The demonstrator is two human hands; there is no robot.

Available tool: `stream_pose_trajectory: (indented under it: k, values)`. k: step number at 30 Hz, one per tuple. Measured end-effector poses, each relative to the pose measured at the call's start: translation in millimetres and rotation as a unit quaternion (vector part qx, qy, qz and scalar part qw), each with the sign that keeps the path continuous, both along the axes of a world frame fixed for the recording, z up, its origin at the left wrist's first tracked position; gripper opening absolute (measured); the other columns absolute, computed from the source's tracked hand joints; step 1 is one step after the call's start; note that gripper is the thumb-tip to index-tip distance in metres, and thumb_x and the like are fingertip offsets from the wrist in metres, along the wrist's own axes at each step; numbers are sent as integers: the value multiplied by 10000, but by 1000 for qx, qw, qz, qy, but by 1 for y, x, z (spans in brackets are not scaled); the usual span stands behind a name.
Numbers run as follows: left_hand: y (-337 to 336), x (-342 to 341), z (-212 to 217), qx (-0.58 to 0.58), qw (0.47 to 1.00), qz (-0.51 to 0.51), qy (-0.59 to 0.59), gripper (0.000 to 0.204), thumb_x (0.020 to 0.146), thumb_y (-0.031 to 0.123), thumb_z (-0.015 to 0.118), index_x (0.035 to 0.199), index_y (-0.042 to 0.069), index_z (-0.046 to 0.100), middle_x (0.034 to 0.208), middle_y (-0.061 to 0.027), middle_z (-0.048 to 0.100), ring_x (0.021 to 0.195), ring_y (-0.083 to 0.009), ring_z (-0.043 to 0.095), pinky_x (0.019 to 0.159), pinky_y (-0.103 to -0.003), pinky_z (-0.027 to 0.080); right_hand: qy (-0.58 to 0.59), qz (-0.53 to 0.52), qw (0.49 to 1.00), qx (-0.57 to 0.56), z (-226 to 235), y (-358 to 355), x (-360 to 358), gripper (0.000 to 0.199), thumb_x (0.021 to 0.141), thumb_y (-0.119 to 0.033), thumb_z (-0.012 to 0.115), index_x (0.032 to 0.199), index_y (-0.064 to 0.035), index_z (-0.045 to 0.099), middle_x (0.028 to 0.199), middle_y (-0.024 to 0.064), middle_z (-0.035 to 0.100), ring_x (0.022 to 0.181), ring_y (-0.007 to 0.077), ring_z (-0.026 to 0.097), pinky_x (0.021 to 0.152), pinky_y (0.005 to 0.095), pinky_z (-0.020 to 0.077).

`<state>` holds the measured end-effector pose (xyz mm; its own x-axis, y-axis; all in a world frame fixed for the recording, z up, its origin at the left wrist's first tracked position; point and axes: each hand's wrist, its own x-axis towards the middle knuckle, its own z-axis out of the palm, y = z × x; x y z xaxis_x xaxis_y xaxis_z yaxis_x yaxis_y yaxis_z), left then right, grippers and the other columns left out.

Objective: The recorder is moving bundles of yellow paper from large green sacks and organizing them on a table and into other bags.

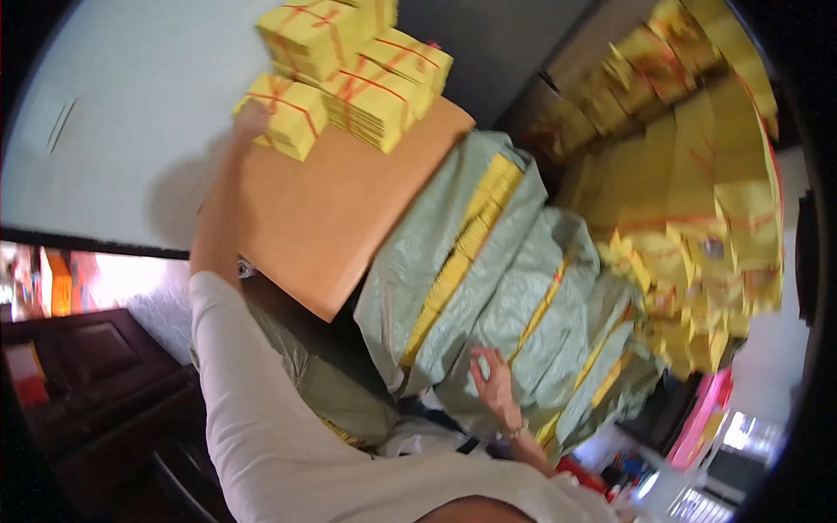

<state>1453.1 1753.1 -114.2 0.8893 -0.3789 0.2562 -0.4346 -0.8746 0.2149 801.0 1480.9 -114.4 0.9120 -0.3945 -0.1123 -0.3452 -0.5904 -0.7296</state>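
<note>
My left hand [251, 119], a little blurred, reaches up to the near left bundle of yellow paper [292, 124], which is tied crosswise with red string. Its fingers are closed on that bundle's left side. The bundle rests on an orange-brown board or flat box [323, 209], beside several more tied yellow bundles [370, 98] stacked behind it. Lower down, my right hand [495, 385] is open, fingers loosely curled and apart, with nothing in it. It hangs in front of the grey-green woven sacks [453, 261], which show yellow paper through slits; whether it touches them I cannot tell.
On the right rises a tall pile of yellow paper bundles [671, 183]. A white wall or panel [122, 131] borders the left. Dark wooden furniture [96, 357] stands at the lower left, and another sack [340, 392] lies below the board. A pink object [702, 418] shows at lower right.
</note>
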Motion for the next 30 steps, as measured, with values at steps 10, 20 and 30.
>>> stream_pose_trajectory:
  k: [10, 20, 30]
  values:
    - [17, -73, -41, -293, 940, -101, 141, 193, 939, 172, 495, 776, 70, 505, 651, 24, 459, 574, -71, 433, 480, -256, 341, -36, 3, 999, 27, 17, 9, 1, 292, 815, -69, 624, 1101, -63, 563, 1002, 156, 546, 944, 359, 559, 791, 415, 475]
    - [-158, -400, 52, -223, 814, -283, 456, 65, 970, 150, 475, 922, 108, 484, 756, 33, 471, 661, -56, 475, 579, -216, 417, -35, -260, 867, 422, 37, -3, -50, 695, 929, -430, 523, 1446, -64, 236, 1463, 141, 292, 1274, 293, 405, 1000, 435, 401]
    - [-339, -669, 54, -187, 796, -410, 403, 100, 908, 102, 527, 887, 31, 458, 749, -72, 532, 708, -188, 538, 667, -333, 441, -189, -495, 753, 390, 31, -89, -197, 705, 912, -545, 428, 1420, -71, 310, 1374, 104, 406, 1243, 252, 408, 982, 394, 357]
